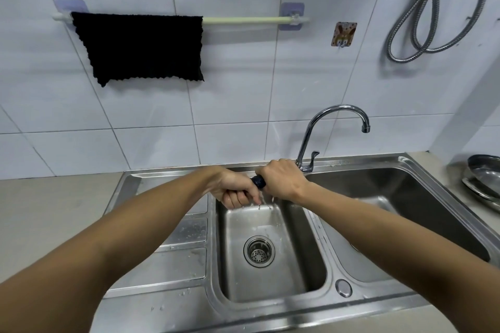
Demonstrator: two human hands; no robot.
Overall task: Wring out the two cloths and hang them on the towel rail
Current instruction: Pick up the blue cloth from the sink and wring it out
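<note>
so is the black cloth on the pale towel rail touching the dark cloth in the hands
Apart. The head view shows the black cloth draped over the pale towel rail high on the wall, while the twisted dark cloth is over the small sink basin.

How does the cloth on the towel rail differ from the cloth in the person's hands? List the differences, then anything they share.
1. The hung cloth is spread flat; the held cloth is twisted into a tight roll.
2. The hung cloth drapes over the towel rail, untouched; the held cloth is gripped by the left hand and right hand over the small sink basin.

Both look dark.
</note>
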